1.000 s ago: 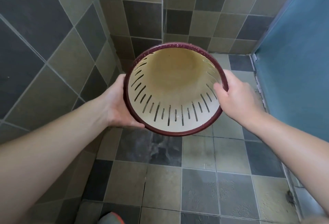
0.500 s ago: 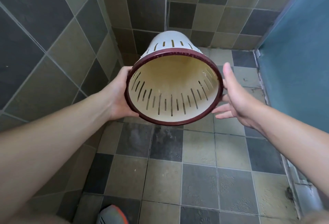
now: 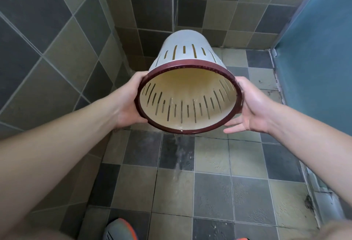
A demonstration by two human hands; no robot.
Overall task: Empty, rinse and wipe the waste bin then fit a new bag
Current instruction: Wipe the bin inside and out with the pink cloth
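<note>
Now the waste bin [image 3: 187,95] hangs tipped mouth-toward-camera above the wet tiled floor [image 3: 209,173], a thin trickle of water running off its dark red rim [image 3: 182,130]. It looks like light, stiff slotted plastic, probably slick when wet, so the rim seems the surest hold. The left hand [image 3: 127,104] grips that rim, while the right hand [image 3: 251,110] presses alongside with straight fingers.

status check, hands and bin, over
Left hand grips bin rim; right hand open, steadying it. Bin tipped, water draining onto floor. Nothing in the way.
</note>
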